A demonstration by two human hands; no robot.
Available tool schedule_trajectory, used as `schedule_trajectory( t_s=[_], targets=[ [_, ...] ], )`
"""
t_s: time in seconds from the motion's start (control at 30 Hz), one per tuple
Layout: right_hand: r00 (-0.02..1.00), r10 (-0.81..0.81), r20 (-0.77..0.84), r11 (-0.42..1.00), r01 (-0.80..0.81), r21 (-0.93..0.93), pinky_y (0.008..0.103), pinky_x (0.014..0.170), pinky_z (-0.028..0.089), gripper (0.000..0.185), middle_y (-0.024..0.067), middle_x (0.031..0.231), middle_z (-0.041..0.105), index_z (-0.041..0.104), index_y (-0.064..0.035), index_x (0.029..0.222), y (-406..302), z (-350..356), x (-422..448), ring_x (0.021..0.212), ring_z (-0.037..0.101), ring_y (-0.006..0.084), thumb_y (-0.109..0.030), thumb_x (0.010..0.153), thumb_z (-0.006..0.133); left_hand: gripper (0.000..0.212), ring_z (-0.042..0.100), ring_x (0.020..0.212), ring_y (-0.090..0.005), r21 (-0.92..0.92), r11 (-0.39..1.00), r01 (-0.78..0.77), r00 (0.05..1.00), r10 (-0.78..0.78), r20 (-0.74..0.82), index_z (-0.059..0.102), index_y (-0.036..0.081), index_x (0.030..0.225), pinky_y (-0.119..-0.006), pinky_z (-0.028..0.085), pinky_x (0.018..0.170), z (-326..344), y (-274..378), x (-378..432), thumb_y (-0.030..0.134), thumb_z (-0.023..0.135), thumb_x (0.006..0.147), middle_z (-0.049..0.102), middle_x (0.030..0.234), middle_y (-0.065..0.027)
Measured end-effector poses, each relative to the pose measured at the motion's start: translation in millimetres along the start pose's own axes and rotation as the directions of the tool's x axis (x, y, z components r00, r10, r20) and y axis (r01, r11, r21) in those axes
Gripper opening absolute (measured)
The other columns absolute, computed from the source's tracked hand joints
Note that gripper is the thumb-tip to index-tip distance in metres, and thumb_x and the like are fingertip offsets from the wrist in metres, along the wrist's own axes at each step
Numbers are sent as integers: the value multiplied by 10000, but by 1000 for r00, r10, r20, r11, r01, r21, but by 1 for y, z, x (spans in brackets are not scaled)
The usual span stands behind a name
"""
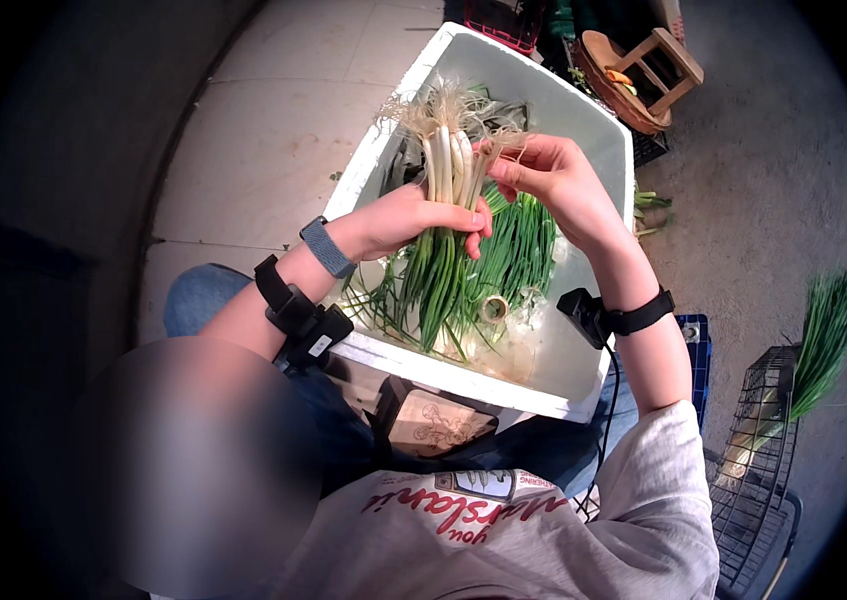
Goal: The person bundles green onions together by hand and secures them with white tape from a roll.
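My left hand [438, 217] is closed around a bunch of green onions [442, 172], held roots up over a white foam box [393, 360]. The white stalks and stringy roots rise above the hand, and the green leaves hang below it. At the bunch's right side, my right hand [536, 169] pinches a stalk near its root end between thumb and fingers. Inside the box, under the hands, lie more green onions [524, 240]. A roll of tape [494, 309] rests near the box's lower wall, beside crumpled clear plastic.
Right of me, a black wire basket [757, 465] holds another bunch of green onions [825, 337]. A small wooden stool [660, 71] lies on a round brown basket [592, 56] at the upper right. A red crate [502, 26] stands beyond the box. A blue crate [697, 352] is by my right arm.
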State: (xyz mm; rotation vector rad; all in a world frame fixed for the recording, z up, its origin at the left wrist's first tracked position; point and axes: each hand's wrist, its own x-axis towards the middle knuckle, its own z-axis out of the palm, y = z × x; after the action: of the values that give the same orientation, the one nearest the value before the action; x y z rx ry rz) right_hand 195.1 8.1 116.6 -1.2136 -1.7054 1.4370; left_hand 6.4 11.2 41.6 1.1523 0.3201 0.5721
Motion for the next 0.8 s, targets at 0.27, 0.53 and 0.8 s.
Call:
schedule_trajectory(
  t_s=[0.27, 0.53, 0.8],
  targets=[
    [966, 13, -257, 999, -3, 40, 216, 600, 426, 155, 13, 729, 592, 586, 13, 819, 3, 11, 1, 660, 521, 69, -84, 787, 703, 242, 612, 791, -145, -33, 999, 12, 1000, -12, -3, 593, -11, 988, -279, 475, 771, 4, -1, 0, 192, 604, 857, 633, 829, -79],
    [686, -638, -349, 628, 203, -751, 260, 581, 388, 274, 4, 775, 566, 585, -89, 929, 4, 25, -6, 674, 537, 113, -188, 731, 748, 253, 614, 768, -148, -112, 992, 56, 995, -65, -82, 559, -33, 1039, -262, 489, 723, 3, -6, 0, 142, 592, 860, 629, 836, -90],
    [730, -683, -39, 257, 189, -948, 322, 687, 365, 156, -10, 732, 587, 641, -114, 859, 10, 34, -3, 728, 556, 188, -154, 717, 689, 209, 617, 743, -152, -124, 992, 11, 980, -36, -196, 562, -27, 1019, -271, 494, 689, 7, -10, 4, 67, 572, 832, 625, 850, -95]
  ],
)
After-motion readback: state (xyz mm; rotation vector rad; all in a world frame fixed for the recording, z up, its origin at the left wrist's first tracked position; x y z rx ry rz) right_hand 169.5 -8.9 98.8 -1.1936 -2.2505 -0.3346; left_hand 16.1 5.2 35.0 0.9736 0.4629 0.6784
